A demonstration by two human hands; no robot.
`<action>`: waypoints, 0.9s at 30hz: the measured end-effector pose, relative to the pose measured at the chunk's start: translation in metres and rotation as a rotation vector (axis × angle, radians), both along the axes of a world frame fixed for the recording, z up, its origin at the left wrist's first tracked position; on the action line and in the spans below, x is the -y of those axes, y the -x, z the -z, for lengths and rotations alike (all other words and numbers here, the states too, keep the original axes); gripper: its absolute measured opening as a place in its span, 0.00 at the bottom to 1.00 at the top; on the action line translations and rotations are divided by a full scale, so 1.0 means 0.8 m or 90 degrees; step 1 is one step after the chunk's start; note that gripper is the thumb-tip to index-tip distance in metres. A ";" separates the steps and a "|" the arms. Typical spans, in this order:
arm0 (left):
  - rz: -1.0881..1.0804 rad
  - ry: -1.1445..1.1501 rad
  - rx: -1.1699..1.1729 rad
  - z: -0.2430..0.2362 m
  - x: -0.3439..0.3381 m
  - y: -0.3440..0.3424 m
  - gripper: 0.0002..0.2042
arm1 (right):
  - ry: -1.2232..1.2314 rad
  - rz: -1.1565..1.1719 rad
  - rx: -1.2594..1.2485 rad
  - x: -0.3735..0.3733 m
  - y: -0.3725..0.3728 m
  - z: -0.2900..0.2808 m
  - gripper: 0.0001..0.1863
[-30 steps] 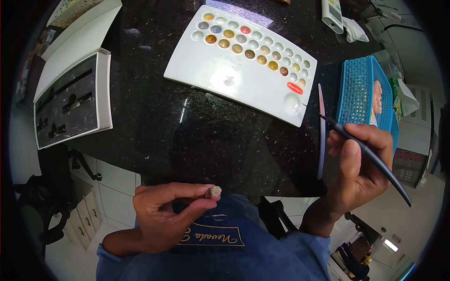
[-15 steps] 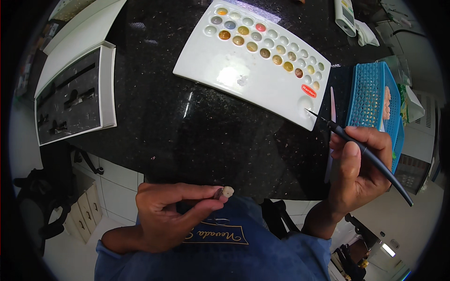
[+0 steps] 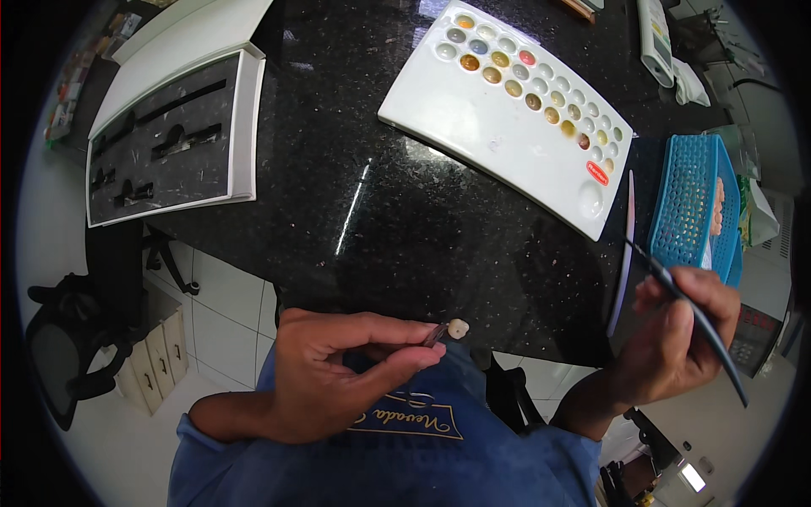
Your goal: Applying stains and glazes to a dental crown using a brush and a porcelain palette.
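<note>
My left hand (image 3: 342,372) pinches a small dark metal holder (image 3: 436,335) between thumb and fingertips. At its tip sits a pale tooth crown (image 3: 458,328), held above the table's near edge. A slim dark brush (image 3: 703,328) is gripped in my right hand (image 3: 676,338), its fine tip pointing up and left. That tip is just off the near right corner of a white mixing palette (image 3: 481,118). Several round wells there hold yellow, brown, grey and pink colours, and a larger pale well lies at the near right corner.
A white box (image 3: 243,135) with a dark foam insert lies open at left on the black speckled table (image 3: 321,245). On the right are a long thin pale strip (image 3: 623,270) and a blue perforated basket (image 3: 676,203). A white device (image 3: 655,42) stands farther back.
The brush tip has left the palette's corner well and drawn back toward me. The whole scene has shifted right in view. My left hand still holds the crown, now farther out from the fingertips.
</note>
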State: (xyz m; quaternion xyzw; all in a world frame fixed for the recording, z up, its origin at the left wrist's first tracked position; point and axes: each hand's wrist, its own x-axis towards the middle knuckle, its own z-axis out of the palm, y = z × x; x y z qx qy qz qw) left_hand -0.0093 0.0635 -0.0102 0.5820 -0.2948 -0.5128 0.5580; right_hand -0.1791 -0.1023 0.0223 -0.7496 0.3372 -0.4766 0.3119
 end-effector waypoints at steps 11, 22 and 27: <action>-0.011 -0.008 0.012 0.002 -0.001 0.000 0.07 | 0.011 -0.287 0.036 -0.054 -0.005 0.028 0.08; -0.012 -0.003 0.017 0.000 -0.001 0.001 0.07 | 0.018 -0.306 0.011 -0.053 -0.005 0.027 0.08; -0.016 -0.003 0.015 0.001 0.000 0.001 0.07 | 0.011 -0.286 0.015 -0.054 -0.007 0.030 0.08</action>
